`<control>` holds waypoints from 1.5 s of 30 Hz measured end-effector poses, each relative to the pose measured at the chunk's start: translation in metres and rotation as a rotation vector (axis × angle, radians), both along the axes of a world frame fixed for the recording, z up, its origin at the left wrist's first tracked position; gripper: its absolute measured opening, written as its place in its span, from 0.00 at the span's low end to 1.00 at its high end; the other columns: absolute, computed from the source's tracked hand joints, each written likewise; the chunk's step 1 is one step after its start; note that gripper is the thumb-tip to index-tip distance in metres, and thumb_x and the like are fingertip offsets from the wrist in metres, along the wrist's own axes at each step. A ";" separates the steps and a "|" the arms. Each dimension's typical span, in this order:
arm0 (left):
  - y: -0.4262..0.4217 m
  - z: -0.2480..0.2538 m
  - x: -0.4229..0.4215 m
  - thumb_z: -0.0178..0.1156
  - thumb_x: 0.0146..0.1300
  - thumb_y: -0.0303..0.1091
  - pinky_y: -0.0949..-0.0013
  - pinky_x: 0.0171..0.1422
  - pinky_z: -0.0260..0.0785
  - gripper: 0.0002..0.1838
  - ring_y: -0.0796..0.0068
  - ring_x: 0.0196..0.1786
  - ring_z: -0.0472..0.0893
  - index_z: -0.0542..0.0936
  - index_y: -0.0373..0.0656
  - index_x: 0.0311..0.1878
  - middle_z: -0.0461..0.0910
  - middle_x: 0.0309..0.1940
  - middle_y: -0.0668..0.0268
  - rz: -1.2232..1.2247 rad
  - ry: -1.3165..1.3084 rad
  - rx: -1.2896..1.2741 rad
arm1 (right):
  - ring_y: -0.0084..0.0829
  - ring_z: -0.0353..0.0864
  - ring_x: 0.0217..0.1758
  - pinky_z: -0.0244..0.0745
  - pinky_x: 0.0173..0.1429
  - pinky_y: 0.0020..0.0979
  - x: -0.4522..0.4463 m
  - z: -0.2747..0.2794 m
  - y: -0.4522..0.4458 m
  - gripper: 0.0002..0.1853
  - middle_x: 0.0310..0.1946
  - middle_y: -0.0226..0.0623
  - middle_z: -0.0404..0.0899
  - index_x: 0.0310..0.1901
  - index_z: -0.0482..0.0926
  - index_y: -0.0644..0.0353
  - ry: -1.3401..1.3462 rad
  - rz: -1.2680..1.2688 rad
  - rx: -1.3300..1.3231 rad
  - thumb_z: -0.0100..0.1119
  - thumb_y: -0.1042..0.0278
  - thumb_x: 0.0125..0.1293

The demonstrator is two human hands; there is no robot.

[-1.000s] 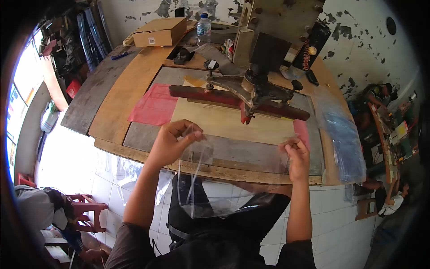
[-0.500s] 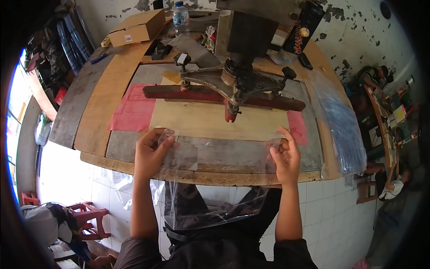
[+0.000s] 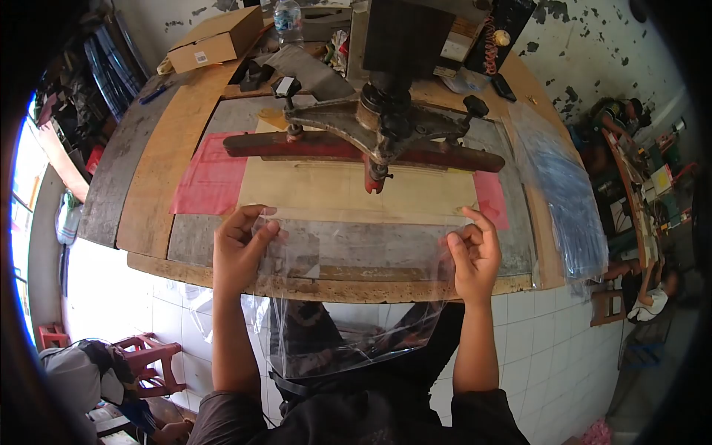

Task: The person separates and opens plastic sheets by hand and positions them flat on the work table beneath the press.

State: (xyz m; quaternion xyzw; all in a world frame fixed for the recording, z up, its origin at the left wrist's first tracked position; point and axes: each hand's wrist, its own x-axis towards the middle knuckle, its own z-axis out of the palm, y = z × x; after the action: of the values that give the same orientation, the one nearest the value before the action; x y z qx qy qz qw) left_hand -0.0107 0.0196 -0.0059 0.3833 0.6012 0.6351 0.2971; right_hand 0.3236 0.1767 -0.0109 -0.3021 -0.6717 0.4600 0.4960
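Observation:
A clear plastic sheet hangs between my hands, its lower part over the front edge of the table. My left hand pinches its upper left corner, and my right hand pinches the upper right corner. Just beyond the sheet lies a pale yellow rectangle with red pieces at its ends, on a grey plate. Above it stands a machine head with a long red bar.
Folded clear plastic lies at the table's right. A cardboard box, a water bottle and a phone sit toward the back. A red stool stands at left. Other people are at far right and lower left.
Both hands have spread apart and the sheet is stretched wider than a second ago. The view has shifted, so the machine and table appear farther left and higher.

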 end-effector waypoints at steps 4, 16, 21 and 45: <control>-0.001 0.003 0.000 0.64 0.75 0.26 0.76 0.46 0.75 0.12 0.79 0.40 0.86 0.79 0.32 0.57 0.88 0.38 0.62 -0.009 0.005 -0.011 | 0.18 0.82 0.35 0.73 0.39 0.20 -0.003 0.001 0.000 0.22 0.33 0.31 0.81 0.69 0.73 0.64 0.042 -0.006 0.042 0.62 0.78 0.76; 0.014 0.022 0.000 0.68 0.73 0.29 0.78 0.38 0.70 0.13 0.85 0.33 0.82 0.75 0.39 0.54 0.84 0.29 0.68 0.038 0.161 -0.205 | 0.17 0.79 0.31 0.73 0.35 0.22 -0.007 -0.003 0.018 0.08 0.33 0.30 0.83 0.52 0.82 0.62 -0.221 -0.063 -0.039 0.65 0.79 0.74; 0.044 0.026 -0.022 0.68 0.72 0.31 0.74 0.35 0.69 0.11 0.85 0.30 0.80 0.75 0.40 0.48 0.82 0.25 0.67 -0.061 0.398 -0.256 | 0.25 0.83 0.31 0.77 0.37 0.29 -0.017 0.017 0.042 0.05 0.33 0.37 0.85 0.47 0.84 0.63 -0.502 -0.092 0.048 0.67 0.75 0.72; 0.069 0.020 -0.014 0.68 0.63 0.26 0.55 0.57 0.81 0.11 0.58 0.55 0.85 0.88 0.39 0.48 0.87 0.49 0.61 -0.093 1.280 -0.137 | 0.45 0.83 0.35 0.81 0.41 0.45 -0.039 0.004 0.064 0.12 0.38 0.43 0.75 0.55 0.89 0.59 -0.814 -0.219 0.429 0.65 0.69 0.74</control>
State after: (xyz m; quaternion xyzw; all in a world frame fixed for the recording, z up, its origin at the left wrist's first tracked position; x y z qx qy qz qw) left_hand -0.0250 0.0887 0.0137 0.6919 0.6817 0.2275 -0.0693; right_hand 0.2851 0.2410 -0.0068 -0.4177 -0.8556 0.0996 0.2891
